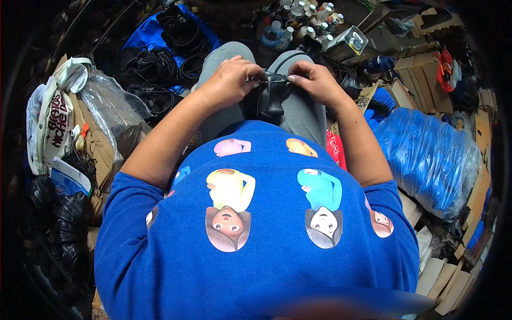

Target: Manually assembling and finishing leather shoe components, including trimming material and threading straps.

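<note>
Above my lap, a black leather-like piece [271,101] hangs between my grey-clad knees, its upper edge level with my fingers. My left hand [234,80] is pinched at the left of that edge, thumb against fingertips. On the other side my right hand [314,81] pinches at the same edge with thumb and forefinger. A thin pale line, perhaps thread or a needle, runs along the edge between both hands; it is too small to tell. Whether the piece belongs to a shoe or a bag cannot be made out.
Clear plastic bottles [320,21] stand beyond my knees. Black straps or belts [184,32] lie on a blue sheet [141,34] at far left. A white cloth bag [50,122] and cardboard are at left; a plastic-wrapped blue bundle [426,154] and flattened boxes [421,80] are at right.
</note>
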Tool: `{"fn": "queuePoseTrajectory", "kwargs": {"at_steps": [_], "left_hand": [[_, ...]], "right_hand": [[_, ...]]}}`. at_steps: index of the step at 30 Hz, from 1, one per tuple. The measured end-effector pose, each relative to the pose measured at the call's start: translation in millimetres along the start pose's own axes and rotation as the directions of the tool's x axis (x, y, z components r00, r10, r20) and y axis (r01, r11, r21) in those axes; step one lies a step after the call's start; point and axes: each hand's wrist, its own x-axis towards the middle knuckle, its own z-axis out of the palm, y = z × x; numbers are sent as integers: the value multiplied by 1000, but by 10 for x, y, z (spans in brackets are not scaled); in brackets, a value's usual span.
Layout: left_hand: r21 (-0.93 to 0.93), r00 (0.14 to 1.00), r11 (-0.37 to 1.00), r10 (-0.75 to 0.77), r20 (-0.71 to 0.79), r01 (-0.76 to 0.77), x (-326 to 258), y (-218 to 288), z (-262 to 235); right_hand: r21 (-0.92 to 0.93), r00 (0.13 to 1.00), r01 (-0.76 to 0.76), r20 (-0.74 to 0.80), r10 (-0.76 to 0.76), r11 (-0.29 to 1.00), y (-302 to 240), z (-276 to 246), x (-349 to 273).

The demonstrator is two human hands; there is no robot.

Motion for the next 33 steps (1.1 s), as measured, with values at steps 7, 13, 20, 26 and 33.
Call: {"fn": "queuePoseTrajectory", "kwargs": {"at_steps": [7,13,20,26,33], "left_hand": [[-28,988,996,-77,131,81,-46,15,-92],[-11,981,997,-77,176,80,-62,-13,-91],[-9,988,999,-48,146,50,-46,19,-59],[-68,997,996,-51,62,55,7,67,-21],[-70,989,994,-68,129,78,11,21,-85]], "right_hand": [[149,998,25,50,-33,988,62,-34,-42],[247,996,33,76,-53,969,83,-43,-85],[280,989,120,54,-141,952,-4,-67,-110],[-68,981,185,-55,-188,980,-118,-21,-49],[37,990,142,-20,-142,989,-46,-16,-50]]}}
